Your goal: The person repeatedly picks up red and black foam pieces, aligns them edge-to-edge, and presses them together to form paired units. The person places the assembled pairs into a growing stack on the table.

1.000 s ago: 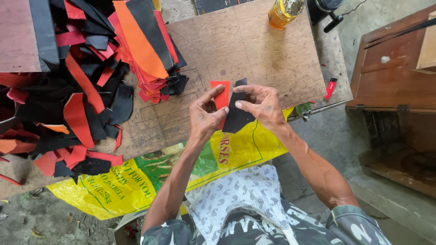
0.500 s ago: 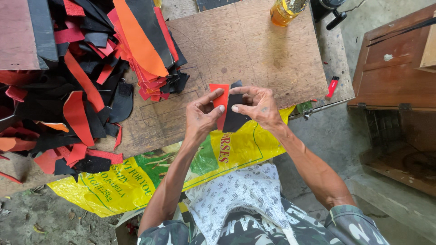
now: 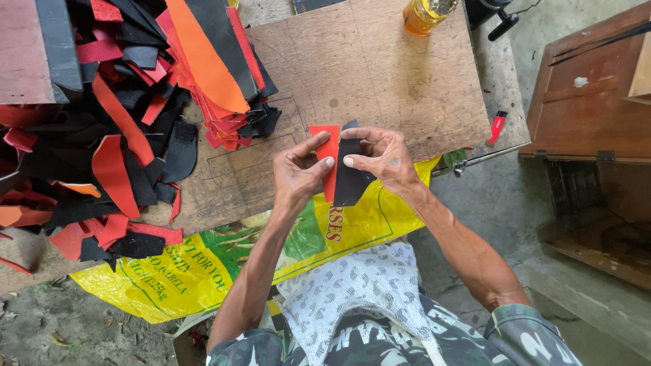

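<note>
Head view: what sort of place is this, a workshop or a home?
Probably a small open-air craft workshop. Red, orange and black offcuts are heaped on a plywood board, which lies over a yellow sack on rough concrete. The left hand and right hand hold a red piece and black piece.

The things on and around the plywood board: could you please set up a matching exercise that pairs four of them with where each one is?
Things:
1. red piece
2. black piece
3. bottle of yellow liquid
4. red lighter

Places:
A. on the ground just past the board's right edge
B. at the board's far edge
C. pinched in the left hand
D. pinched in the right hand

Pairs: 1-C, 2-D, 3-B, 4-A
</note>
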